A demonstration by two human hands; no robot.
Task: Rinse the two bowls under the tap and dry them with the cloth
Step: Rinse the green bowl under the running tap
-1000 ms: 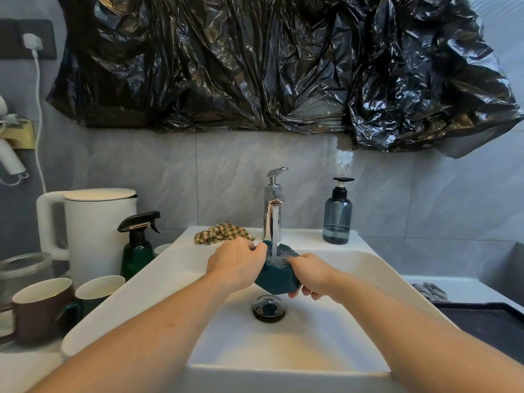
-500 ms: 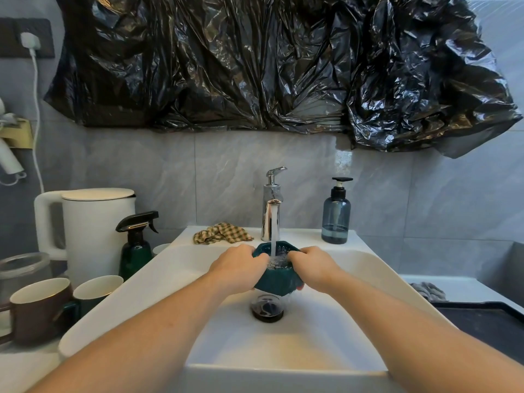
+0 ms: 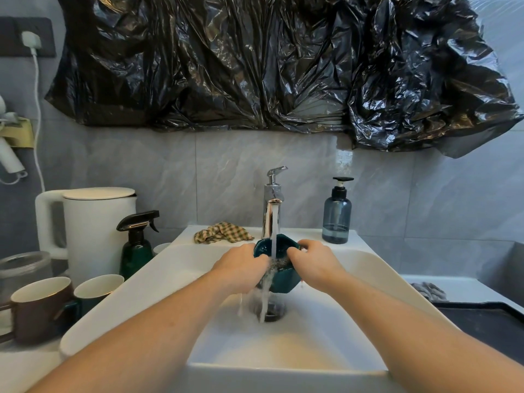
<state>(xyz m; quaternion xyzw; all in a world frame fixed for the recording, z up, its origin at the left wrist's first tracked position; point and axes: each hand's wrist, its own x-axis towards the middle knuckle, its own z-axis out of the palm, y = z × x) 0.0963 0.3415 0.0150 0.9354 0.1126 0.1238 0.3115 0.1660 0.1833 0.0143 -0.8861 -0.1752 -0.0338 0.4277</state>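
A dark teal bowl (image 3: 279, 275) is held tilted toward me under the chrome tap (image 3: 272, 205), whose stream falls into it and spills over the near rim toward the drain (image 3: 269, 309). My left hand (image 3: 241, 265) grips the bowl's left rim and my right hand (image 3: 313, 265) grips its right rim. A yellow checked cloth (image 3: 222, 232) lies crumpled on the sink's back ledge, left of the tap. The rim of a second, pale bowl (image 3: 161, 247) peeks out behind the spray bottle.
White sink basin (image 3: 354, 265). A blue soap dispenser (image 3: 336, 214) stands right of the tap. At left are a green spray bottle (image 3: 137, 245), a white kettle (image 3: 93, 228), a brown mug (image 3: 39, 307), a green mug (image 3: 96, 290) and a glass jar (image 3: 24, 268). A grey rag (image 3: 428, 290) lies at right.
The bowl has tipped from level toward me, and water now pours out of it into the basin. Both hands have shifted slightly upward along its rim.
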